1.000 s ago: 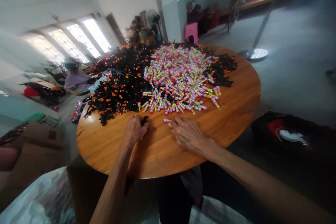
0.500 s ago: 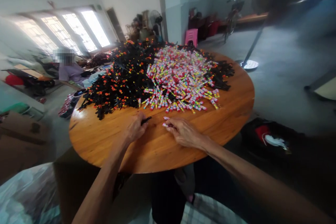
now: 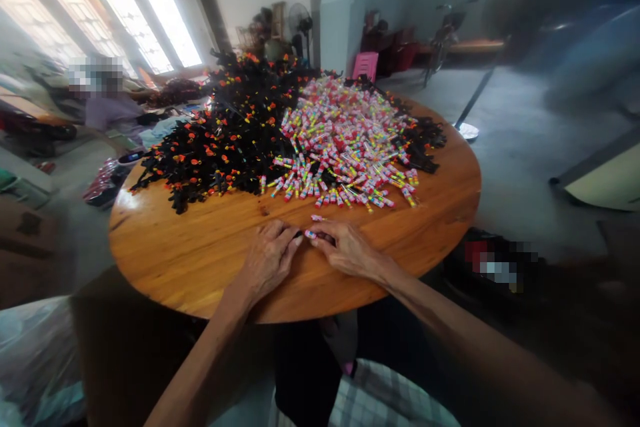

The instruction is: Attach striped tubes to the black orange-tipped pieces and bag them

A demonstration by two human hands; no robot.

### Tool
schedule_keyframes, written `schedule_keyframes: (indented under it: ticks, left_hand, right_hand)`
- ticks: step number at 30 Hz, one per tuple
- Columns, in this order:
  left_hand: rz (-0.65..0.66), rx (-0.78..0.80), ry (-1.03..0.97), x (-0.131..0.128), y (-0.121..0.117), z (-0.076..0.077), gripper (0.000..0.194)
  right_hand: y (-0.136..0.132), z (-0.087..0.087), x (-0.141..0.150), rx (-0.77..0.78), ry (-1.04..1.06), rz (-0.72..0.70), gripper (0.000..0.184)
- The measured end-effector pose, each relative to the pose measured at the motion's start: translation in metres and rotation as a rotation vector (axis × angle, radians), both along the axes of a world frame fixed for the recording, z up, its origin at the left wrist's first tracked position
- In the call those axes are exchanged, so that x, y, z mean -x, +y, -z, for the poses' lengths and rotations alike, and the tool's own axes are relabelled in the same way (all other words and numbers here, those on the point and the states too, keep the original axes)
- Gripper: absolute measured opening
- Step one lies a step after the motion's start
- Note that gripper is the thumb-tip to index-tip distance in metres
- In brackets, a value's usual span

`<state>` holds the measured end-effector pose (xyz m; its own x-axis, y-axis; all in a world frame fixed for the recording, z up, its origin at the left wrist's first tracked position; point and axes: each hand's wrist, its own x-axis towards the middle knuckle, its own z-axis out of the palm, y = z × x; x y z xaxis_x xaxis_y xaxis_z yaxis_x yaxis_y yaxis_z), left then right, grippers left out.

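Closing in: the left hand (image 3: 270, 257) and right hand (image 3: 345, 248) had drawn together since a second before — fingertips now almost touching at the near edge of the worktop (image 3: 175, 260).
Left hand: curled over a small black piece, barely visible now; half a second before it stuck out plainly.
Right hand: pinching a small colourful tube (image 3: 311, 235) between fingertips.
Meaning: likely tube and black piece were being joined.
Stock: black pile (image 3: 225, 140) and tube pile (image 3: 345, 143) lay beyond, apart from the hands.

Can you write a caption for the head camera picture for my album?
Two hands meet over a small pink tube on a round wooden table.
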<state>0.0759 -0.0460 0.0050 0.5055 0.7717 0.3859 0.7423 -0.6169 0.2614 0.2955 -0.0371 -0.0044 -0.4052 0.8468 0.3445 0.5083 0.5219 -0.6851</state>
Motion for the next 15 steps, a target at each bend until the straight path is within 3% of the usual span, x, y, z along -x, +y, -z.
schedule_keyframes:
  ticks: [15]
  left_hand:
    - [0.068, 0.015, -0.042, 0.0031, -0.0002, 0.0075, 0.030]
  right_hand:
    - [-0.0015, 0.0025, -0.0013, -0.028, 0.083, -0.058, 0.023]
